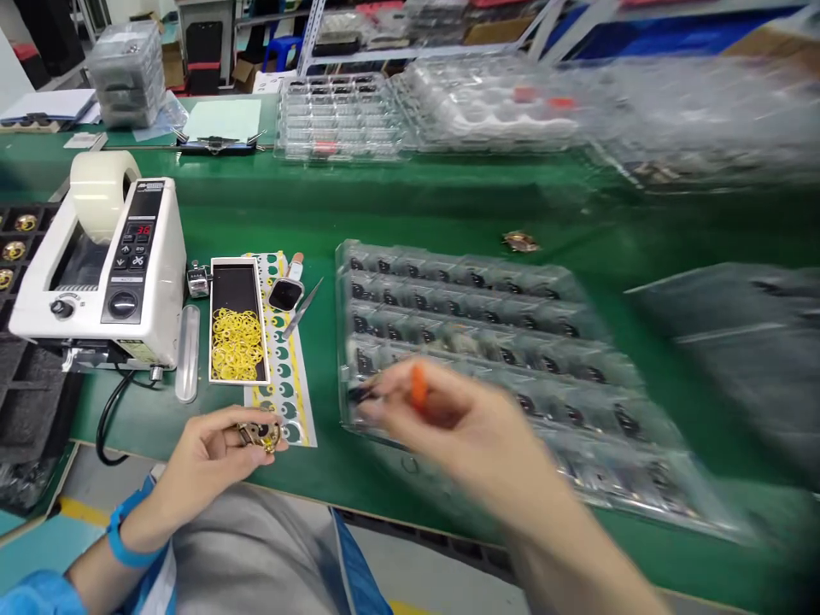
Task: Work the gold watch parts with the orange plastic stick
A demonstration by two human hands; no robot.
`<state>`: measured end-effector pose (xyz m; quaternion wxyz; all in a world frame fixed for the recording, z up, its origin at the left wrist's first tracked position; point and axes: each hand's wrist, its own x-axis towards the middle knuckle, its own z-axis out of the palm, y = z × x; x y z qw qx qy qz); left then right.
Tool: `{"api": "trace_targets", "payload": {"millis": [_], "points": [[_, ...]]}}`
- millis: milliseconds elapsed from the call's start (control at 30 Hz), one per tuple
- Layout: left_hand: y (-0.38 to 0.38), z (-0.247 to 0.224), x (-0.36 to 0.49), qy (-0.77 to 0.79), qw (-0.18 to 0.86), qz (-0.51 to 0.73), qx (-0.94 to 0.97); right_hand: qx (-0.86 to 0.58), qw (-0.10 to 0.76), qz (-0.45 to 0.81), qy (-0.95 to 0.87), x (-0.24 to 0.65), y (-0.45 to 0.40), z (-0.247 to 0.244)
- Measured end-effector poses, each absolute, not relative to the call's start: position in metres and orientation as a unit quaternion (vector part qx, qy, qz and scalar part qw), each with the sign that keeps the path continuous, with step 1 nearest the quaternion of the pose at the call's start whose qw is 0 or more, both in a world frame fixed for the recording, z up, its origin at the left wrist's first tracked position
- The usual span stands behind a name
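carefully, left hand (210, 454) should steady its gripped metal part (264, 435), left of tray (343, 318); over it, whether right hand (456, 420) grasps, i cannot tell.

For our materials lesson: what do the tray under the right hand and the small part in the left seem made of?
Tray: probably clear, glossy plastic; dark items show through and its surface glints.
Small part: likely metal, brassy finish, judging by golden sheen, though coated plastic is possible.
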<state>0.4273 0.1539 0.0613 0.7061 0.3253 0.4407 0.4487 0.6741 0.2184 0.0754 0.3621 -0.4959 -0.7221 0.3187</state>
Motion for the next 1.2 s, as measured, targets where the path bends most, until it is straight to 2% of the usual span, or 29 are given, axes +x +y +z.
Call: {"api": "trace_targets", "payload": {"millis": [67,133,333,400,567,633,733,867,1033,1200], "points": [[0.155,0.065,0.429,0.441,0.696,0.451,0.343,-0.422,0.368,0.421,-0.714,0.640,0.190,0.079],[0.155,0.067,0.429,0.448,0.675,0.453,0.372,-0.396,0.372,0.460,-0.702,0.618,0.174,0.081],[0.154,0.070,0.428,0.479,0.640,0.443,0.405,-0.381,0.371,0.428,-0.731,0.612,0.169,0.078],[0.154,0.070,0.428,0.485,0.657,0.444,0.369,-0.350,0.393,0.360,-0.770,0.616,0.171,0.077],[0.154,0.066,0.427,0.466,0.718,0.421,0.299,-0.271,0.388,0.029,-0.881,0.623,0.176,0.070],[0.153,0.066,0.426,0.448,0.737,0.410,0.298,-0.246,0.388,-0.010,-0.888,0.624,0.174,0.066],[0.150,0.066,0.424,0.421,0.746,0.415,0.306,-0.279,0.422,0.044,-0.861,0.622,0.165,0.061],[0.144,0.066,0.423,0.388,0.729,0.447,0.344,-0.410,0.490,0.201,-0.743,0.610,0.156,0.062],[0.136,0.063,0.423,0.385,0.687,0.464,0.405,-0.459,0.459,0.388,-0.654,0.599,0.165,0.064],[0.134,0.060,0.421,0.405,0.669,0.445,0.437,-0.461,0.440,0.472,-0.609,0.596,0.170,0.065]]}}
